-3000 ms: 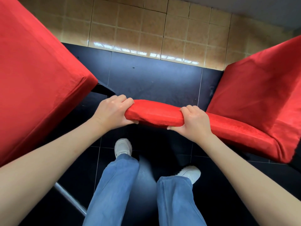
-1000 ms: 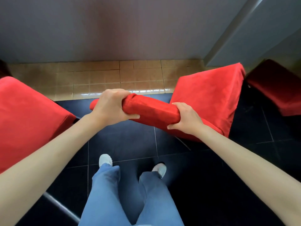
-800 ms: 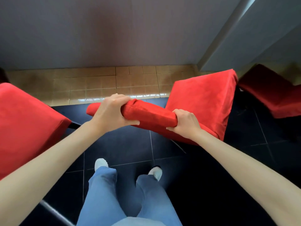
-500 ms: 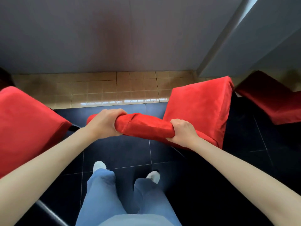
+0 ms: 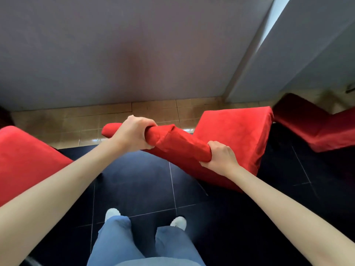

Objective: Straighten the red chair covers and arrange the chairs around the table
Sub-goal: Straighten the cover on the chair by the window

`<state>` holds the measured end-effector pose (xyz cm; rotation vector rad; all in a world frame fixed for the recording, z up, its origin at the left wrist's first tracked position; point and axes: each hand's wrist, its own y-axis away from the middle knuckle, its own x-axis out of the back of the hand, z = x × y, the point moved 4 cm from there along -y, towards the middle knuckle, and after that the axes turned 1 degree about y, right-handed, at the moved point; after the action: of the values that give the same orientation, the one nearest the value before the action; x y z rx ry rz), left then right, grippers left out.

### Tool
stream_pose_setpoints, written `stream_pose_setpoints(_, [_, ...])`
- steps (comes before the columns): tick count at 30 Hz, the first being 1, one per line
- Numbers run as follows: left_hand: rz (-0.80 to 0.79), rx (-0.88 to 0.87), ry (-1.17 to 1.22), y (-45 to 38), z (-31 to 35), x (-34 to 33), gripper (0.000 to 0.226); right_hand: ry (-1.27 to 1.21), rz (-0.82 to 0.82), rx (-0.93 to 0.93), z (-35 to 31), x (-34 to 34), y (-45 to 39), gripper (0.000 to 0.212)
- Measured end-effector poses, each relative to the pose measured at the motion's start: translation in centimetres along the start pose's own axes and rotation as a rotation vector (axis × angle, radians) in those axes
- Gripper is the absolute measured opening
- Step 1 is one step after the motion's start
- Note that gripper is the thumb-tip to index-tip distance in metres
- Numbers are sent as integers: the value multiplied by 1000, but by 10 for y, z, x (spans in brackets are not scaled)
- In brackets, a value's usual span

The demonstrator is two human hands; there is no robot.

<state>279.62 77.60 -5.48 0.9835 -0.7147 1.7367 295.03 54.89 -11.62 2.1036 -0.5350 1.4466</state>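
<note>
A chair in a red cover (image 5: 236, 137) stands in front of me, its seat to the right and the top of its backrest (image 5: 176, 143) running slantwise between my hands. My left hand (image 5: 132, 134) is closed over the upper left part of that top edge. My right hand (image 5: 221, 156) is closed over its lower right part. The cover shows a fold just right of my left hand. A second red-covered chair (image 5: 25, 162) fills the left edge. A third, darker in shadow, (image 5: 315, 127) stands at the far right.
The floor is dark glossy tile (image 5: 142, 185) with a band of tan tile (image 5: 153, 110) along a grey wall (image 5: 134, 50). A pale pillar (image 5: 311, 48) rises at the back right. My legs in blue jeans and white shoes (image 5: 113, 213) are below.
The held chair has swung and tilted: the left end of its backrest has risen and the right end has dropped. The camera's view has lifted towards the wall since three seconds ago.
</note>
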Motion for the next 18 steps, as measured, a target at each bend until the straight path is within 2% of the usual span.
stream_pose_setpoints(6, [250,10,188,-4,20,-8,71,-71,87,-103,36,25,24,44])
stream_pose_setpoints(10, [93,-23,110,-16,32,-23,94,-93,110,-151,54,29,45,46])
stream_pose_setpoints(12, [33,-58,68,-20,40,-25,99,-109,123,-177,62,30,54,46])
stream_pose_setpoints(18, [36,-115,-15,-22,65,-32,79,-186,131,-255,76,34,78,55])
